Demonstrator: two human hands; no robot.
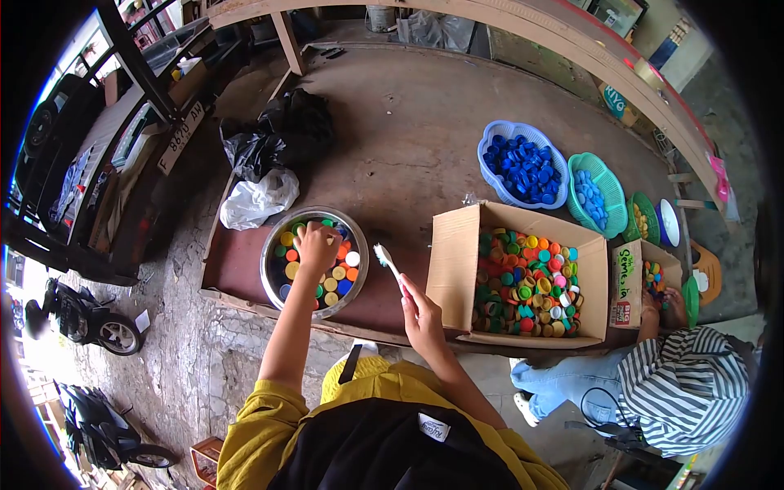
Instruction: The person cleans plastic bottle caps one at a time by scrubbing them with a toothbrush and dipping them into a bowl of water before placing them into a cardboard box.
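Note:
My left hand (317, 247) reaches down into a round metal basin (269, 269) of bottle caps (331, 285) in yellow, orange, green, blue and white. Its fingers are bent together among the caps, and whether one is pinched in them is hidden. To the right of the basin, my right hand (420, 312) grips a white toothbrush (389, 263) by the handle, bristle end up and away from me. Beside that hand stands an open cardboard box (454, 269), where many mixed-colour caps (531, 282) lie.
Blue caps fill a blue basket (500, 192); a green basket (614, 219) holds lighter blue ones. A person in a striped top (682, 384) works at a smaller box (627, 286) on the right. Black (282, 135) and white plastic bags (260, 198) lie behind the basin.

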